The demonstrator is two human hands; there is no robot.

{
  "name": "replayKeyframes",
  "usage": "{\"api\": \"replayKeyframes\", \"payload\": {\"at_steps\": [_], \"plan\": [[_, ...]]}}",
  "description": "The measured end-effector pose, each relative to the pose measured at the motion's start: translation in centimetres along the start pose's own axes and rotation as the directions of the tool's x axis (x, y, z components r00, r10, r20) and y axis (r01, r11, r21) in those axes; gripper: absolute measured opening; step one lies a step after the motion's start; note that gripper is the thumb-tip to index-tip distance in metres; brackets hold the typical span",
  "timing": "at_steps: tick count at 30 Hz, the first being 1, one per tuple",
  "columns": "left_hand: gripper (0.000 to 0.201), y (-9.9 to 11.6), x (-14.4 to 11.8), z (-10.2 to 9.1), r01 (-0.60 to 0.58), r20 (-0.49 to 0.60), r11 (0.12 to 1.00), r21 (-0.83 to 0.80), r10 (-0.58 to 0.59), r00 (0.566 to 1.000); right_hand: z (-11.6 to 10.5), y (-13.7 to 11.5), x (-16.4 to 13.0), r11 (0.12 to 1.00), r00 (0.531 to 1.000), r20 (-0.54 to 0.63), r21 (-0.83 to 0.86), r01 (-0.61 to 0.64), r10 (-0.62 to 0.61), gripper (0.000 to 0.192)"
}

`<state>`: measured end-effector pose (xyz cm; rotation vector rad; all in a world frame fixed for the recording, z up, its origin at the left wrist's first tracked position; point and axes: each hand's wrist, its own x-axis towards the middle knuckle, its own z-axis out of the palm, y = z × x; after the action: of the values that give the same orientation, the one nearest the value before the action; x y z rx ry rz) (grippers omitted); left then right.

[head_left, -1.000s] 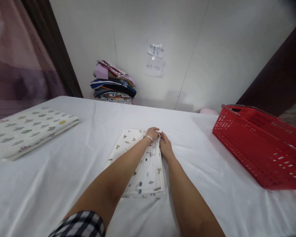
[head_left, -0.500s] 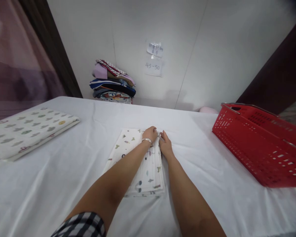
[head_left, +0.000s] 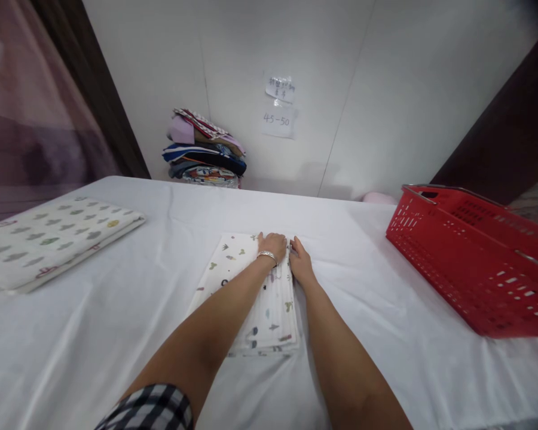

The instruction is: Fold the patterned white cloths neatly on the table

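Comparing this with the shots from a second back, not much has shifted: the left hand (head_left: pixel 274 245) has slid a touch toward the near-left along the far edge of the small folded white cloth with little printed cactus and animal shapes (head_left: pixel 269 310), and it sits flatter now, fingers curled down over the fabric. The right hand (head_left: pixel 299 263) is about where it was, palm down on the cloth's right edge, fingers stretched toward the far corner. Neither hand looks like it's pinching or lifting anything; I'd call both grips released, just pressing flat on the fabric, though the fingertips are small enough that I can't rule out a light pinch at the edge. There's a thin silver bangle (head_left: pixel 267 255) on the left wrist.

The cloth itself hasn't budged. It lies folded into a narrow rectangle in the middle of the worktop covered with a white sheet (head_left: pixel 116 310), right under both forearms. My read is that this is smoothing the fold down, not starting a new one.

Around it: a bigger folded white blanket with green tree prints (head_left: pixel 49 236) well off to the left, a red plastic slotted basket (head_left: pixel 475 263) well off to the right, and a stack of folded colourful clothes (head_left: pixel 205 149) against the far wall below two small paper notes (head_left: pixel 278 107).
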<state>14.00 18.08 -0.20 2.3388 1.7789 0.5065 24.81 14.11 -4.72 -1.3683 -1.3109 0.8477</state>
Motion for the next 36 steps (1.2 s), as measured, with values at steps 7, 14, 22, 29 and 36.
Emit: {"api": "replayKeyframes", "payload": {"at_steps": [7, 14, 22, 29, 36], "plan": [[0.031, 0.2, -0.5, 0.2, -0.127, 0.022, 0.992, 0.008, 0.127, 0.992, -0.1, -0.3, -0.2, 0.999, 1.0, 0.007, -0.043, 0.0, 0.001, 0.062], [0.035, 0.3, -1.0, -0.3, -0.163, 0.099, 0.986, -0.019, 0.164, 0.981, -0.1, 0.2, 0.0, 0.999, 1.0, 0.012, -0.051, 0.016, -0.016, 0.066], [0.046, 0.9, -4.8, -2.0, -0.14, 0.254, 0.982, -0.127, 0.168, 0.952, 0.0, 0.5, 0.1, 0.997, 0.999, 0.034, 0.07, 0.027, -0.03, 0.064], [0.06, 2.2, -10.6, -3.3, -0.243, 0.264, 0.961, -0.129, 0.27, 0.926, -0.1, 0.1, 0.2, 0.983, 0.998, -0.048, 0.179, -0.034, 0.043, 0.058], [0.062, 4.3, -15.5, -3.3, -0.405, 0.249, 0.902, -0.15, 0.431, 0.868, -0.4, -1.0, 0.0, 0.995, 0.997, -0.067, 0.087, -0.04, 0.046, 0.055]]}}
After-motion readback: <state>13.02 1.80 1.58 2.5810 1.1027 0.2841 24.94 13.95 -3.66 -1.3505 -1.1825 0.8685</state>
